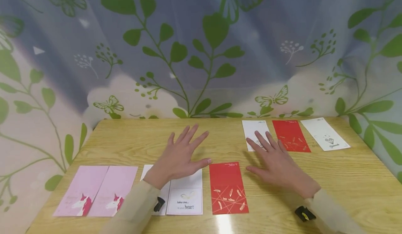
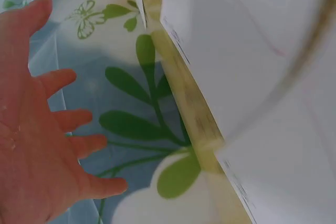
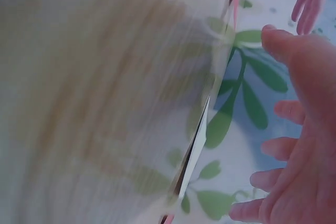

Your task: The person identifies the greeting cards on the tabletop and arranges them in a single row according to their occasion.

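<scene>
My left hand (image 1: 179, 159) is held palm down with fingers spread, above two white cards, and grips nothing. One white card (image 1: 185, 201) reads "take me... to your heart"; its neighbour (image 1: 161, 204) is partly covered by my left forearm. Just right of them lies a red card (image 1: 228, 188) with gold feathers and "best wishes". My right hand (image 1: 279, 164), fingers also spread and holding nothing, is nearest a white card (image 1: 255, 125) in the back row, whose lower part its fingertips overlap in the head view. In the wrist views, the left hand (image 2: 37, 129) and right hand (image 3: 304, 150) appear raised off the tabletop.
Two pink unicorn cards (image 1: 111, 181) lie side by side at front left. At back right are another red card (image 1: 290, 133) and a white card with a diamond drawing (image 1: 325, 133). The wooden table (image 1: 132, 140) ends at a leaf-patterned curtain (image 1: 201, 70).
</scene>
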Tool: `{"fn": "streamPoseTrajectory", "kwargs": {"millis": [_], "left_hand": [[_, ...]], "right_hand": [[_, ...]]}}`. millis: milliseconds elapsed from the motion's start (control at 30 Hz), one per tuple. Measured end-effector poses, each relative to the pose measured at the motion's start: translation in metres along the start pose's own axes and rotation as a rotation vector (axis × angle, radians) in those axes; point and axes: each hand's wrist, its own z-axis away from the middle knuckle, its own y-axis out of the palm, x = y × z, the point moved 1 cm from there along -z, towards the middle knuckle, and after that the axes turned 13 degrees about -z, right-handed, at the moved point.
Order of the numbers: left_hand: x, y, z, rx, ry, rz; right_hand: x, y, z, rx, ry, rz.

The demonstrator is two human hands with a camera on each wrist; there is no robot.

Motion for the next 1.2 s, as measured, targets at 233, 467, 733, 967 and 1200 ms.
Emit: {"fn": "streamPoseTrajectory", "kwargs": {"millis": [233,467,733,967,1200], "left_hand": [[-0.019,0.004,-0.028,0.026,0.050,0.019],[-0.045,0.007,-0.055,0.103,0.110,0.020],[-0.071,0.016,-0.085,0.209,0.126,0.054],[-0.091,0.028,-0.107,0.281,0.132,0.062],[-0.105,0.038,-0.139,0.194,0.162,0.030]], "right_hand": [[-0.024,-0.012,-0.001,-0.042,-0.014,-0.039],[-0.054,-0.028,-0.002,-0.046,0.026,-0.119],[-0.089,-0.040,-0.001,-0.112,-0.012,-0.137],[-0.118,-0.048,-0.003,-0.040,0.035,-0.107],[-0.147,-0.060,-0.006,0.021,0.099,-0.064]]}}
